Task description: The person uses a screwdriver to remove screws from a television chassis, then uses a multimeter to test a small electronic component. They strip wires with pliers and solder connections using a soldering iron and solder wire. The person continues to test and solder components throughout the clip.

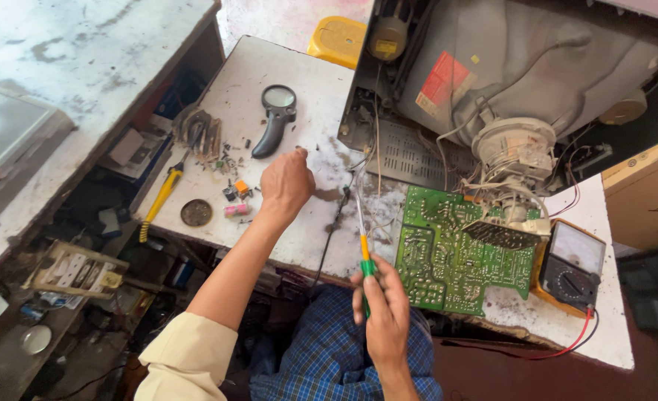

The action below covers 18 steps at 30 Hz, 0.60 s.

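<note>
Screwdriver (361,241) | handle pinched in right hand (385,312), shaft pointing away | left hand (286,183) curled loosely, empty, on white table (299,74)

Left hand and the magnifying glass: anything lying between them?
In the head view, only bare, scuffed tabletop separates the left hand from the magnifying glass; small loose parts lie left of the hand.

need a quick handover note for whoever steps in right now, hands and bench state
Left hand: reaching over the white bench, fingers curled, holding nothing visible, near the small loose parts and black magnifier.
Right hand: grips a green and yellow screwdriver, tip pointing away.
Green circuit board lies solder side up at the bench edge, wired to the opened television. Multimeter sits right of it.
Done or left: cannot tell from this view.
</note>
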### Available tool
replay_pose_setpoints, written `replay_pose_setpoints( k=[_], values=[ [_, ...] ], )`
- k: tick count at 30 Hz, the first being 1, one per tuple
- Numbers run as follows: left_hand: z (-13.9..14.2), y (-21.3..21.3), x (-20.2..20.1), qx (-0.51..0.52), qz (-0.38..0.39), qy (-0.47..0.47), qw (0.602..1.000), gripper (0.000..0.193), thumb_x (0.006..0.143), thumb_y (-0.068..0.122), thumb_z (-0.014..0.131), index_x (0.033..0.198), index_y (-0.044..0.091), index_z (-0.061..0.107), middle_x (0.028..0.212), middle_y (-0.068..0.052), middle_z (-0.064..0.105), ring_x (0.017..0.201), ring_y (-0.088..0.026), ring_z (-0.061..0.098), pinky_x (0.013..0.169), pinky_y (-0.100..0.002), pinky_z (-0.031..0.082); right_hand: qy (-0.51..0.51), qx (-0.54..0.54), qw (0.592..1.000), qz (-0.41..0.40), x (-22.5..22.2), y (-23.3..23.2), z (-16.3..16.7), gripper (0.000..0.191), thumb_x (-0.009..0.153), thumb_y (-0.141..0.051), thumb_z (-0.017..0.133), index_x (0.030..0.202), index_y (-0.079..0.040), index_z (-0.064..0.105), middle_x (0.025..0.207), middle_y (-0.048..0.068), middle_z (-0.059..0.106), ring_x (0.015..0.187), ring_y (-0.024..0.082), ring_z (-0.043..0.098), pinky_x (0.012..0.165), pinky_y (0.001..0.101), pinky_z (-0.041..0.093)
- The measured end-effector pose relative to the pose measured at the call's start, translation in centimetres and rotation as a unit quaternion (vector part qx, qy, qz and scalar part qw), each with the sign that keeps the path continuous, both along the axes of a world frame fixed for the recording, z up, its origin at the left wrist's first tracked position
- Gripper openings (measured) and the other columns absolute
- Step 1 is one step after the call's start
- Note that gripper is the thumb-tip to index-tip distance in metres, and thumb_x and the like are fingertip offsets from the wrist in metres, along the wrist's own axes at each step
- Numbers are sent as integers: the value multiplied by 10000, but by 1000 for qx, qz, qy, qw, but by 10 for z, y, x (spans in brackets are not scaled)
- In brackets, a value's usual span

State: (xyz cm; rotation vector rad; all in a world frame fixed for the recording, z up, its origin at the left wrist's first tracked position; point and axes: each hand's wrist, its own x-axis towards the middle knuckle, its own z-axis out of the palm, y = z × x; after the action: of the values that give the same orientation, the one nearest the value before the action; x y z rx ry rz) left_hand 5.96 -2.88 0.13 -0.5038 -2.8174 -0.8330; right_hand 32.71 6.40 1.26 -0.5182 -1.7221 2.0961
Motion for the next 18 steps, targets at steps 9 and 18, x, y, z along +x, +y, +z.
replay_pose_setpoints(
  k=[9,18],
  values=[
    [9,-17,108,630,-141,-391,655,223,1049,225,531,1066,34,644,932,-90,770,831,-183,727,756,-335,601,25,134,991,15,-53,-29,8,305,1026,-109,601,1310,0,613,806,28,602,627,58,480,510,228,383],
    [49,-78,91,823,-124,-312,458,184,1097,202,524,1001,74,614,703,-3,546,585,-117,505,594,-285,486,30,343,938,38,-5,-75,33,306,1006,-132,609,1281,2,630,977,114,761,871,176,743,747,325,568]
  ],
)
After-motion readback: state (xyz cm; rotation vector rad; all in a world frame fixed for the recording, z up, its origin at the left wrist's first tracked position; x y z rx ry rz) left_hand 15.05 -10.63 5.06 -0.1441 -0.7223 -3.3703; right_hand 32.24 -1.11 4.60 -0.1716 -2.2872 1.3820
